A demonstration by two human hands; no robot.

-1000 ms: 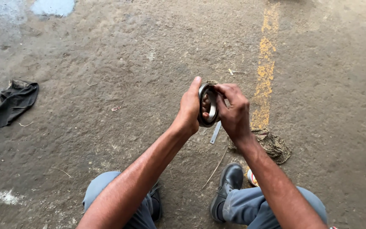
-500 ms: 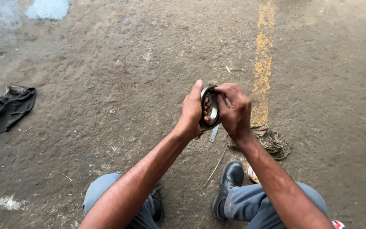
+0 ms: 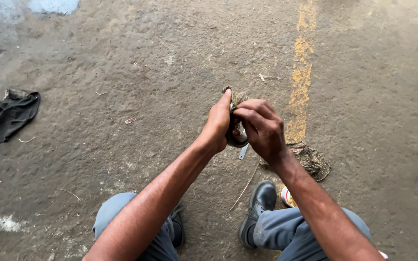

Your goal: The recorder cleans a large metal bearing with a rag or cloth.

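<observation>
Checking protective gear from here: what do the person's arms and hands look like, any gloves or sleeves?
No gloves and no sleeves in view: the left hand and right hand are bare, forearms uncovered up to the frame edge. No watch, rings or wristbands show. Fingers are bare too.

floor (image 3: 122,58): rough grey concrete | yellow line (image 3: 301,72): worn | light: daylight

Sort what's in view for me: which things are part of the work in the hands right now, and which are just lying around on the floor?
In hand:
- metal bearing ring, gripped by the left hand
- small brown rag, pressed onto the ring by the right hand

Lying about:
- black cloth, far left
- crumpled brown rag by the yellow line
- flat metal strip under the hands
- thin stick
</observation>
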